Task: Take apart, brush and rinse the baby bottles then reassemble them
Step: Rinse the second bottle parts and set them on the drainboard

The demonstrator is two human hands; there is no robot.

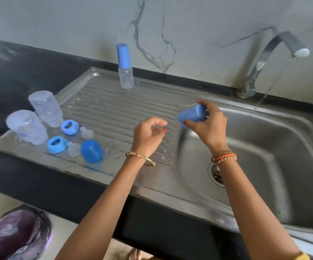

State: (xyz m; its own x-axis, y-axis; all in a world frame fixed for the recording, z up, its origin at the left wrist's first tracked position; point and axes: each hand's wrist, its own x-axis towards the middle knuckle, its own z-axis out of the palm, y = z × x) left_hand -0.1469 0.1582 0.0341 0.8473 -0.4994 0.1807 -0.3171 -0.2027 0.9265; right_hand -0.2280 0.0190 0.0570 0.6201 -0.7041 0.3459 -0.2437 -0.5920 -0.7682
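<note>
The steel sink (264, 166) sits in the dark surface (11, 81). On its drainboard lie two upturned bottles (37, 117), rings and a blue cap (91, 151). Over the basin's near-left edge, the right hand (208, 122) grips another cap (192, 114); the left hand's (148, 136) grip hangs loosely curled, empty.

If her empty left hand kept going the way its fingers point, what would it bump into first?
Probably the blue cap held in her right hand. The left hand has its curled fingers aimed rightward toward it, with only bare ribbed drainboard beneath. Depth is hard to judge.
</note>
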